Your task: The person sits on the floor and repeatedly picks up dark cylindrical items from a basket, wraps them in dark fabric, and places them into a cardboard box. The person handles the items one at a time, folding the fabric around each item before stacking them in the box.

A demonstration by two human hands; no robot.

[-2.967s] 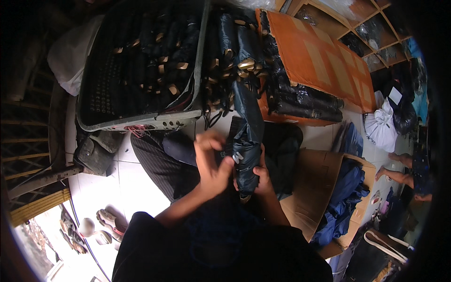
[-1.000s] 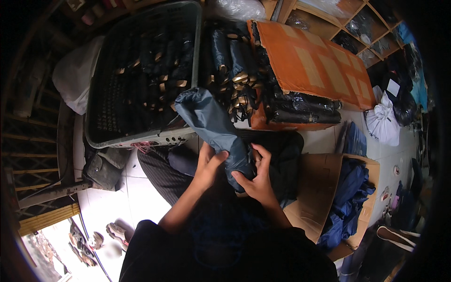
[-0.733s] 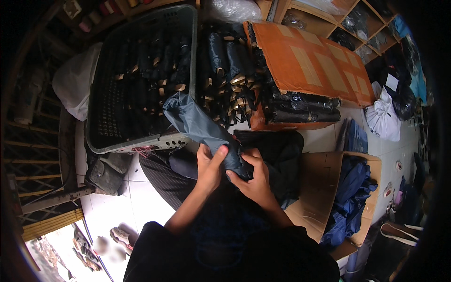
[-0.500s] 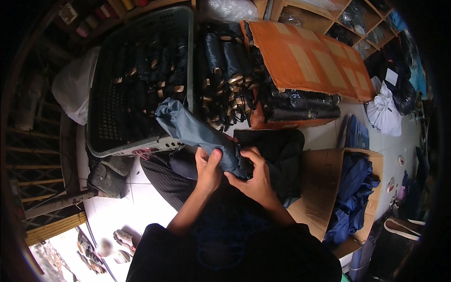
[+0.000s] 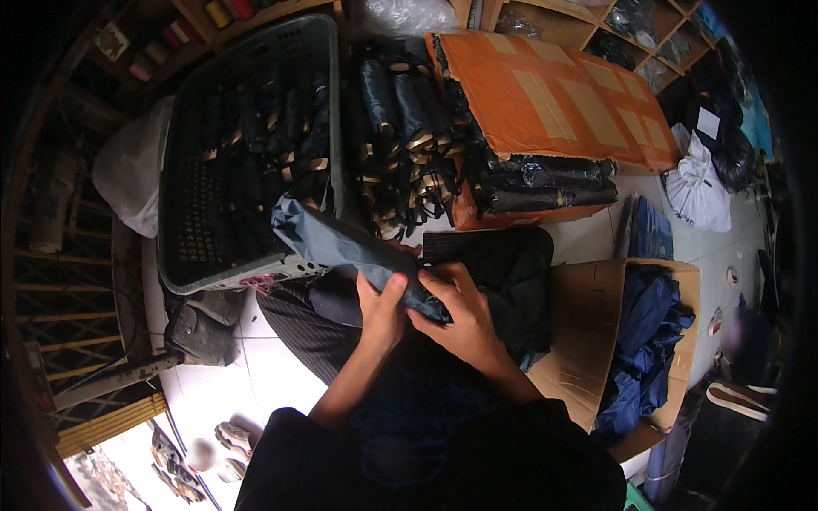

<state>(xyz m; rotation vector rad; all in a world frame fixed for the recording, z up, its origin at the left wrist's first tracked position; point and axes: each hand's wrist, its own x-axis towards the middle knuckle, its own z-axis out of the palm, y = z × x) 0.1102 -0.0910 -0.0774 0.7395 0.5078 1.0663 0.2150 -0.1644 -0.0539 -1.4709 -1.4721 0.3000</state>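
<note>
A closed folding umbrella (image 5: 341,244) in grey-blue cloth slants across in front of me, its loose cloth end toward the far left. My left hand (image 5: 382,313) is wrapped round its middle from the left, the thumb lying on the cloth. Over the nearer end, my right hand (image 5: 458,308) presses its fingers and thumb onto the fabric. What sits under the right fingers is partly hidden. Similar dark rolled umbrellas (image 5: 399,102) with gold-coloured ends lie in a pile beyond my hands.
At the far left stands a dark plastic basket (image 5: 334,102) holding more rolled umbrellas. An orange cardboard box (image 5: 545,98) with black-wrapped bundles stands at the far right. Close by on the right, a brown carton (image 5: 579,341) contains blue cloth (image 5: 639,358). Shoes (image 5: 234,439) lie at lower left.
My right fingers have shifted further onto the umbrella's near end and bent over it. The umbrella's far end has moved slightly left and down. My left hand keeps its grip.
</note>
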